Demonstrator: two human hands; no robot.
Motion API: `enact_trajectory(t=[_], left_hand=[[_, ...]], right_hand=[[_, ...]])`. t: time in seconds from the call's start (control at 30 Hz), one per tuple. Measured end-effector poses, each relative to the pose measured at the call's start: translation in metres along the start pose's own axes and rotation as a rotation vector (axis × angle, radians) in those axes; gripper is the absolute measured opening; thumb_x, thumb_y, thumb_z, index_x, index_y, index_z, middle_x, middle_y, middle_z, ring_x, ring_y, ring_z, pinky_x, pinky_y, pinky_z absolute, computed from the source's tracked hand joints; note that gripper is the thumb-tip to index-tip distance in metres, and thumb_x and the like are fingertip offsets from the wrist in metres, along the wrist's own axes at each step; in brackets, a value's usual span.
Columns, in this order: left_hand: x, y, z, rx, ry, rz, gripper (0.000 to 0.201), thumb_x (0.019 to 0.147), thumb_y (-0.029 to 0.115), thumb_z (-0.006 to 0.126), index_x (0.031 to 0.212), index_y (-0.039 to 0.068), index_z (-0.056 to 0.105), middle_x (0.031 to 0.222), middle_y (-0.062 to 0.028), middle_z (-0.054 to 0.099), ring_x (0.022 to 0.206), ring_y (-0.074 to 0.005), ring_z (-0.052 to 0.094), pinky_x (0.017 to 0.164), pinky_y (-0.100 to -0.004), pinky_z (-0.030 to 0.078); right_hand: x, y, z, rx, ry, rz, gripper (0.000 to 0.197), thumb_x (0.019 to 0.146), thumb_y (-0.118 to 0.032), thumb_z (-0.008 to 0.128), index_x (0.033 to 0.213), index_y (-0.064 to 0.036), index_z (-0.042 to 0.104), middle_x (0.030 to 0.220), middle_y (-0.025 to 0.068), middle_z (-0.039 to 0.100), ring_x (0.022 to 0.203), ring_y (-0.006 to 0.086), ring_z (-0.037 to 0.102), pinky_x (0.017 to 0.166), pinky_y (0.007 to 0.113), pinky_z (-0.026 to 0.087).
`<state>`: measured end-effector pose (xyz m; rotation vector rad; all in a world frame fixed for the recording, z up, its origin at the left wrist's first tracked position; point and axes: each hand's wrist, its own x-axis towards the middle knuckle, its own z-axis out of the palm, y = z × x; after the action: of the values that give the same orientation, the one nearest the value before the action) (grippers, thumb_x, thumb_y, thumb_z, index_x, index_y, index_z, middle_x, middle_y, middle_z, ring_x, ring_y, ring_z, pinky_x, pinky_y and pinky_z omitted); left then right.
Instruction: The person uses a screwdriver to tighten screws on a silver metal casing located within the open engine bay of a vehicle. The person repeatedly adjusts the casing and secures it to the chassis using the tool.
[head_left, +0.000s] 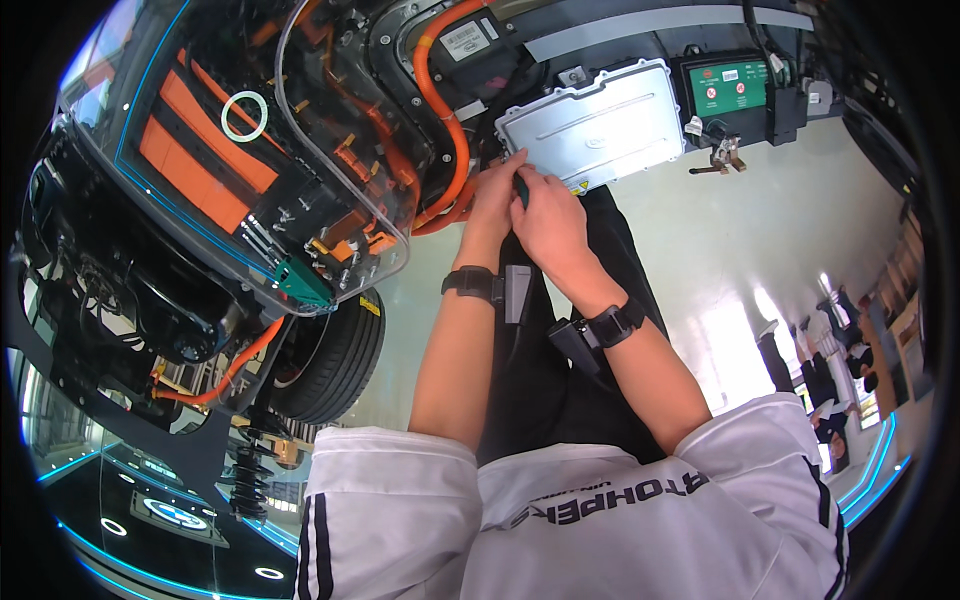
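My two hands meet at the near left corner of a silver metal box [600, 130] with a bolted, ribbed lid. In my right hand [555, 222], curled fingers hold a dark green tool handle [521, 190]; its working end is hidden. Close beside it, my left hand [490, 203] has its fingers bent in at the box's corner, one fingertip against the edge. What those fingers hold, if anything, is out of sight. A thick orange cable [455, 135] runs just left of my left hand.
To the left, a transparent cover [375, 180] encloses orange and black parts. A green hex key holder [302, 283] with several metal keys rests there. Below stands a tyre [340, 365]. Right of the box sits a black unit with a green label [727, 88]. People [830, 390] are far right.
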<state>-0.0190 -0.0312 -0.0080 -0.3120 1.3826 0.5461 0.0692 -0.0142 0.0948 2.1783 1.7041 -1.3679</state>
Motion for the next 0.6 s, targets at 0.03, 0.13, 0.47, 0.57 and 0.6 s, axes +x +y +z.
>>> enact_trajectory(t=[0.03,0.13,0.47,0.57,0.6], left_hand=[[0.0,0.001,-0.001,-0.019,-0.022,0.006,0.027,0.093,0.025,0.061,0.094,-0.002,0.068,0.088,-0.0079,0.068,0.078,-0.0179,0.064,0.07,-0.0295,0.05],[0.003,0.003,-0.022,-0.1,-0.16,0.014,0.027,0.094,0.024,0.059,0.093,-0.002,0.067,0.092,-0.0098,0.068,0.079,-0.0189,0.064,0.072,-0.0297,0.051],[-0.032,0.02,-0.01,0.139,-0.078,0.127,0.034,0.101,0.026,0.046,0.112,-0.003,0.061,0.089,-0.0119,0.064,0.086,-0.0246,0.065,0.074,-0.0335,0.055],[-0.028,0.032,-0.01,-0.054,-0.195,-0.099,0.043,0.102,0.031,0.043,0.125,-0.003,0.058,0.106,-0.0145,0.068,0.088,-0.0252,0.066,0.082,-0.0356,0.056],[-0.03,0.034,-0.008,-0.038,-0.192,-0.096,0.045,0.102,0.031,0.04,0.126,-0.003,0.057,0.107,-0.0155,0.068,0.088,-0.0259,0.067,0.082,-0.0365,0.056]], right_hand=[[-0.001,0.0,0.004,-0.002,0.016,-0.03,0.037,0.087,-0.019,0.064,0.119,0.0005,0.06,0.104,0.0237,0.063,0.094,0.0428,0.062,0.081,0.046,0.052],[-0.008,-0.014,0.0,0.138,0.135,-0.032,0.035,0.089,-0.02,0.063,0.116,0.0011,0.059,0.104,0.024,0.063,0.094,0.0408,0.063,0.082,0.045,0.052],[-0.018,-0.013,-0.008,0.32,0.244,-0.152,0.035,0.089,-0.022,0.064,0.118,-0.0023,0.056,0.109,0.0156,0.065,0.087,0.037,0.067,0.073,0.043,0.054],[-0.018,-0.02,-0.022,0.331,0.027,0.125,0.036,0.095,-0.032,0.058,0.114,-0.0011,0.058,0.09,0.014,0.07,0.078,0.0379,0.067,0.069,0.042,0.054],[-0.016,-0.018,-0.022,0.448,-0.064,0.202,0.04,0.097,-0.037,0.055,0.112,0.0005,0.058,0.087,0.0133,0.069,0.072,0.0319,0.066,0.064,0.038,0.052]])
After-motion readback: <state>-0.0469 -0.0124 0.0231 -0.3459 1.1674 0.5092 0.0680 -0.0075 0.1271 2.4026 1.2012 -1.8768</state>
